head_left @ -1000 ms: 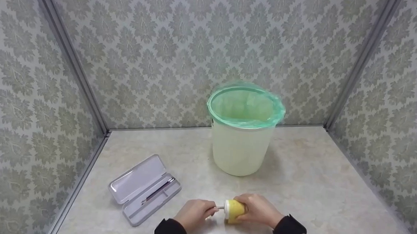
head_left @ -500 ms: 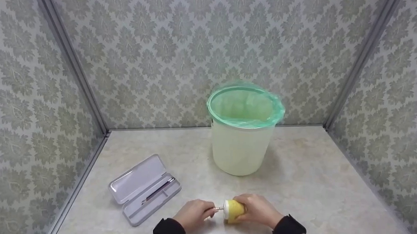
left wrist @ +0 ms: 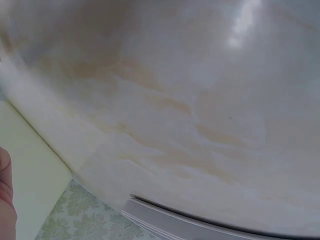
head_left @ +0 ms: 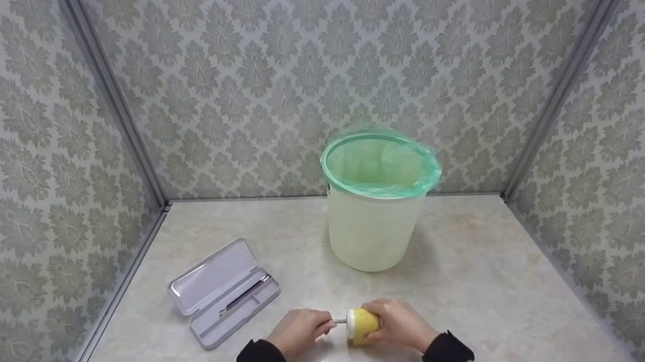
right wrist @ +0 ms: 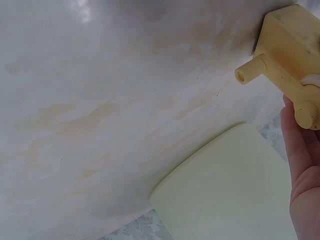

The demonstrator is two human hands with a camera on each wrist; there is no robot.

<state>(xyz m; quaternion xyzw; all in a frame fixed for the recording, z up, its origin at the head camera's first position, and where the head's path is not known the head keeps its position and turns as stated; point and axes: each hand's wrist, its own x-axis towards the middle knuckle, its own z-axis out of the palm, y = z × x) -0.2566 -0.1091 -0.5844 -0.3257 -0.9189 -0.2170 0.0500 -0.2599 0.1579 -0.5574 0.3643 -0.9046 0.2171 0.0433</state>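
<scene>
In the head view my left hand (head_left: 302,330) pinches the end of a thin pencil (head_left: 339,321). The pencil's other end goes into the white front of a yellow pencil sharpener (head_left: 365,324). My right hand (head_left: 400,324) grips that sharpener from the right and holds it on the table. Seen from the right wrist, the sharpener (right wrist: 290,45) has a yellow crank arm with a round knob, and the right hand's fingers (right wrist: 300,150) lie beside it. Only a sliver of the left hand (left wrist: 6,200) shows at the left wrist view's edge.
An open pale pencil case (head_left: 213,278) lies to the left with pencils (head_left: 245,295) inside. Behind the hands stands a pale bin (head_left: 372,234) lined with a green bag (head_left: 378,190). Patterned panels (head_left: 305,90) enclose the table (head_left: 479,280) at the back and sides.
Both hands keep almost the same place. The short visible stretch of pencil looks slightly different between frames; the sharpener stays put.
</scene>
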